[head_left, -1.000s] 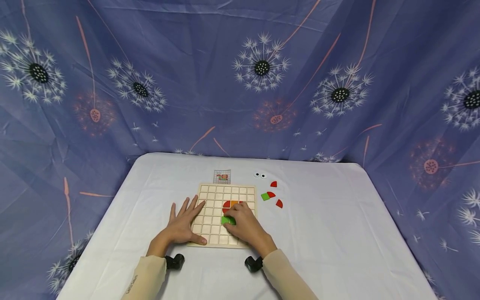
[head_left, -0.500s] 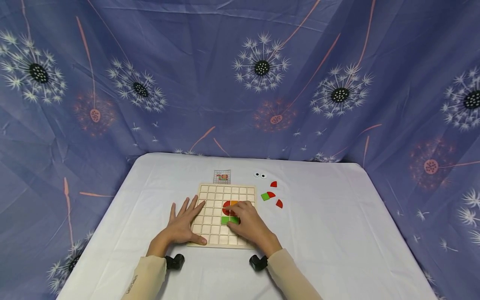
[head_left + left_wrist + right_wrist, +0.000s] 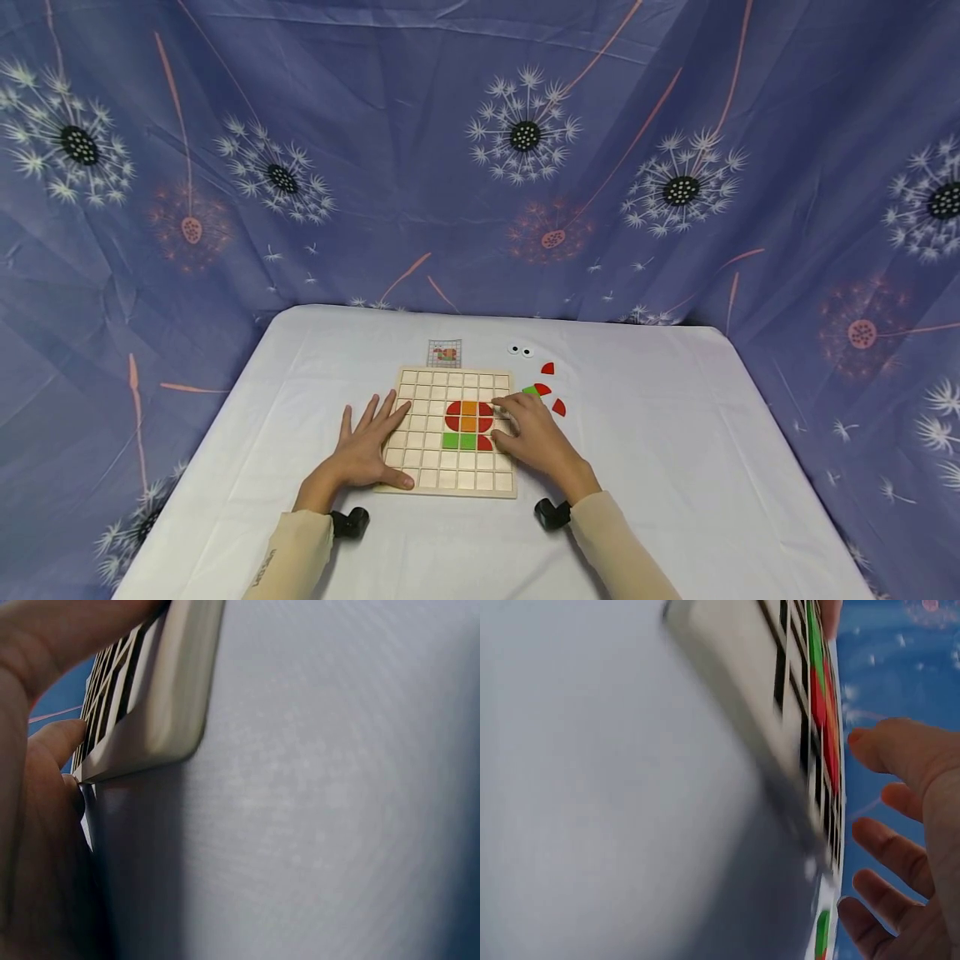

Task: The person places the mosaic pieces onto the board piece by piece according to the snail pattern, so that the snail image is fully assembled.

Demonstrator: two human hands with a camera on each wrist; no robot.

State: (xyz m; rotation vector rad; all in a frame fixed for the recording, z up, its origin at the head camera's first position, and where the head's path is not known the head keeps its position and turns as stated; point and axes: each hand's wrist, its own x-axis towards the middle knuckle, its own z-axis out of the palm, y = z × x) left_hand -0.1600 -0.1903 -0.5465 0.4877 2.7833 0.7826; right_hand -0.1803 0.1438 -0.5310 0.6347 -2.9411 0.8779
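Observation:
A wooden grid board (image 3: 427, 460) lies on the white table. On it, in the head view, are orange squares (image 3: 468, 417) flanked by red rounded pieces (image 3: 453, 417), with green squares (image 3: 459, 441) and a red quarter piece (image 3: 484, 443) below. The left hand (image 3: 363, 450) rests with spread fingers on the board's left edge, thumb at the lower corner. Over the board's right edge is the right hand (image 3: 534, 432), fingers apart and loosely bent, holding nothing; the right wrist view shows this hand (image 3: 907, 825) beside the board (image 3: 742, 682).
Right of the board lie loose red quarter pieces (image 3: 558, 407) and a green piece (image 3: 530, 390) partly behind the right hand. Two googly eyes (image 3: 527, 352) are farther back. A small picture card (image 3: 445, 353) stands against or lies at the board's far edge.
From over the coloured pieces, my right hand has moved right to the board's edge, uncovering the red quarter piece beside the green squares. The left hand has stayed where it was.

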